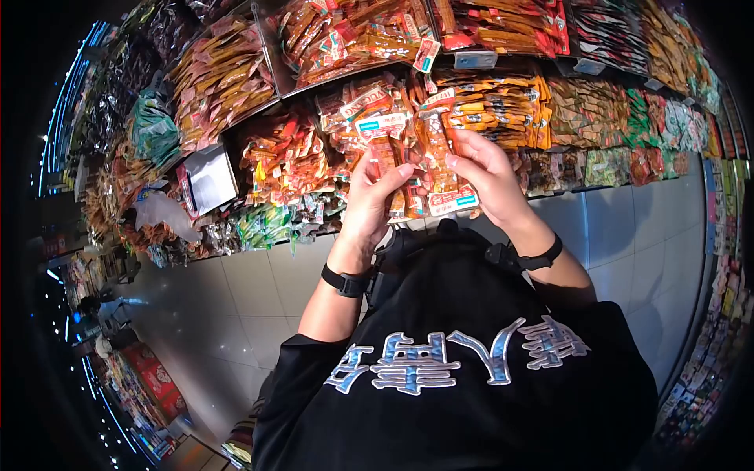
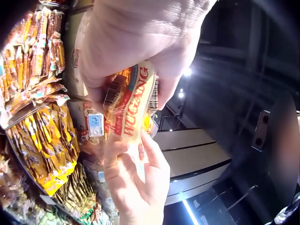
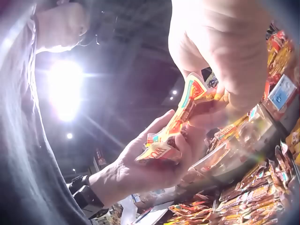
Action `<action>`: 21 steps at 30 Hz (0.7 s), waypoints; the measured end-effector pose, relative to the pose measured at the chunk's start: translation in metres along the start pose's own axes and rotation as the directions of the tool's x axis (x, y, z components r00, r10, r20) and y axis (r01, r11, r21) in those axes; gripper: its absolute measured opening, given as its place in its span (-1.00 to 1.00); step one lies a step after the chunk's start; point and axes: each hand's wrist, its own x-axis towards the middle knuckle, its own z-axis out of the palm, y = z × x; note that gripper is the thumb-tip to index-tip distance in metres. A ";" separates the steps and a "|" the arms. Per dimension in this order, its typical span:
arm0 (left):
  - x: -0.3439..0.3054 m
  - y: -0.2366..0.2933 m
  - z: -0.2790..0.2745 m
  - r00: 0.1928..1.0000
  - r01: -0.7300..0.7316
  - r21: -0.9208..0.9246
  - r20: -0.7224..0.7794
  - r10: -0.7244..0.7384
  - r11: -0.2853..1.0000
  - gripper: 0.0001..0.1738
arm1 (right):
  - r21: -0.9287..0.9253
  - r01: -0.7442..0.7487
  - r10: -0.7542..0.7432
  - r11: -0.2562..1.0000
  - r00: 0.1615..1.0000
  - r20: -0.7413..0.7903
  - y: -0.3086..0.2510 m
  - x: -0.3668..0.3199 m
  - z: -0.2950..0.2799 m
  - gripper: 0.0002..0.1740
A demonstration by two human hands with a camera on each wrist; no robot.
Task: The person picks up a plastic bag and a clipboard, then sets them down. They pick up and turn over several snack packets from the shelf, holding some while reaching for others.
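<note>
In the head view my left hand (image 1: 367, 200) grips a clear and red snack packet (image 1: 384, 153) with brown food inside. Beside it, my right hand (image 1: 495, 184) pinches a similar snack packet (image 1: 436, 145), thumb on its front. The two packets are held upright side by side, close together, in front of the shelves. Large "WUGANG" lettering shows on the packet (image 2: 137, 101) under my left hand in the left wrist view. The right wrist view has my right hand (image 3: 225, 61) above, with the left hand (image 3: 129, 161) holding its packet lower down.
Right behind the hands are bins of packed snacks: red packets (image 1: 287, 161), orange packets (image 1: 495, 106) and an upper row (image 1: 345, 39). A white box-like sign (image 1: 210, 179) stands at left among the packets. Tiled floor (image 1: 259, 282) lies below the shelf, and another stocked shelf (image 1: 722, 235) is at far right.
</note>
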 end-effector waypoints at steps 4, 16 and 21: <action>-0.007 -0.006 0.009 0.999 -0.051 0.017 -0.011 0.052 0.999 -0.55 | 0.027 -0.012 0.012 1.000 0.999 0.032 -0.009 -0.005 -0.008 -0.61; -0.023 -0.027 0.031 0.984 -0.102 -0.010 -0.146 0.099 0.995 -0.54 | 0.163 0.011 -0.015 0.987 1.000 0.019 -0.030 -0.016 -0.025 -0.59; -0.029 -0.038 0.025 0.992 -0.094 -0.029 -0.092 0.091 0.995 -0.53 | 0.177 0.001 0.005 0.984 0.999 -0.033 -0.033 -0.021 -0.036 -0.62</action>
